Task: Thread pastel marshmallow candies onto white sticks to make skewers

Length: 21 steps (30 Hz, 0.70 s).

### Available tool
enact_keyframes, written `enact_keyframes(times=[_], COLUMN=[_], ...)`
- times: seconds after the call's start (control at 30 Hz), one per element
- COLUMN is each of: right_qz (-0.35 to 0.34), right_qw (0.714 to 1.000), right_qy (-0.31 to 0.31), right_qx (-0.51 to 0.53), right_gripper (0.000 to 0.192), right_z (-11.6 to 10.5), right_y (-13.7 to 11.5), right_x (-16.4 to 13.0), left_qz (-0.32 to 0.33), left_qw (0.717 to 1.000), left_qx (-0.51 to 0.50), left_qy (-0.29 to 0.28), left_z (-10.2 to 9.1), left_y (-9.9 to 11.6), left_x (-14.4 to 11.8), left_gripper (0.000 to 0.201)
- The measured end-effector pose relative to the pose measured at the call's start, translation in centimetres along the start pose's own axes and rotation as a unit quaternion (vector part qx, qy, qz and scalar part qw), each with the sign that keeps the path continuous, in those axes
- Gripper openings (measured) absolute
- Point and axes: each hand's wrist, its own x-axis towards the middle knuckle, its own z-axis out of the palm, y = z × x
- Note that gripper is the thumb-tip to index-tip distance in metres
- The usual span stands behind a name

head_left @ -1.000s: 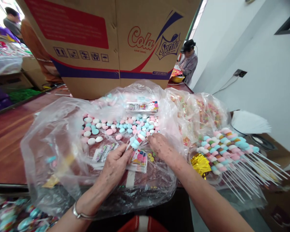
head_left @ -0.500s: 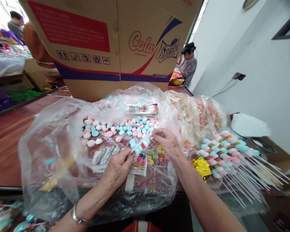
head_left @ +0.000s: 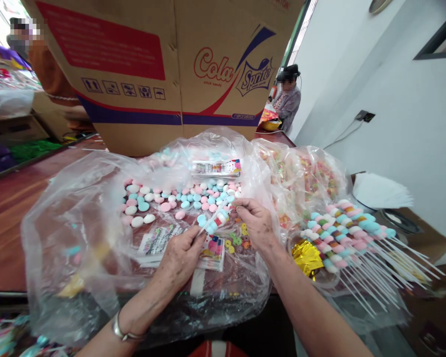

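Here we've little room: left hand [head_left: 178, 260] pinches candy stick [head_left: 212, 222], right hand [head_left: 256, 223] grips its tip; bag [head_left: 78, 218] walls, cardboard box [head_left: 152, 74] close w/ skewer pile [head_left: 353, 238] beside.

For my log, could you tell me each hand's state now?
Left hand: closed on the candy stick.
Right hand: pinching that stick's tip.

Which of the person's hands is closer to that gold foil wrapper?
The right hand. It is just left of the gold foil wrapper, at the candy stick's tip; the left hand holds the stick farther left.
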Motion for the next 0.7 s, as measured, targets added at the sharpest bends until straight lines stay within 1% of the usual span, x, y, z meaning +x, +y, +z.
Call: enact_keyframes(times=[0.1, 0.27, 0.33, 0.37, 0.43, 0.5, 0.57, 0.63, 0.7], right_qz=[-0.031, -0.134, -0.139, -0.131, -0.092, -0.033, 0.025, 0.065, 0.081], right_qw=[0.999, 0.983, 0.982, 0.985, 0.992, 0.997, 0.995, 0.99, 0.987], right_qy=[-0.011, -0.04, -0.051, -0.053, -0.058, -0.07, -0.089, -0.109, -0.128], right_qx=[-0.036, -0.116, -0.114, -0.102, -0.059, -0.002, 0.048, 0.068, 0.057], right_gripper=[0.016, 0.013, 0.012, 0.011, 0.012, 0.018, 0.026, 0.032, 0.032], right_z=[-0.4, -0.6, -0.4, -0.3, -0.2, -0.1, -0.1, -0.2, -0.1], right_y=[0.2, -0.1, -0.3, -0.3, -0.3, -0.4, -0.9, -1.7, -2.8], right_x=[-0.1, -0.4, -0.5, -0.5, -0.5, -0.5, -0.4, -0.3, -0.1], left_qz=[0.0, -0.006, -0.002, 0.002, 0.007, 0.01, 0.012, 0.015, 0.016], left_qw=[1.0, 1.0, 1.0, 1.0, 1.0, 0.999, 0.997, 0.995, 0.992], left_qx=[-0.002, -0.003, -0.005, -0.007, -0.016, -0.04, -0.072, -0.102, -0.121], left_qy=[0.003, -0.007, -0.006, -0.005, -0.002, -0.004, -0.011, -0.016, -0.016], left_z=[0.1, 0.3, 0.4, 0.5, 0.5, 0.6, 0.6, 0.5, 0.4], left_y=[0.3, 0.5, 0.4, 0.4, 0.3, 0.2, 0.1, 0.0, 0.2], left_x=[0.0, -0.2, -0.3, -0.4, -0.4, -0.3, -0.1, 0.2, 0.4], left_gripper=[0.03, 0.034, 0.033, 0.032, 0.03, 0.028, 0.027, 0.027, 0.027])
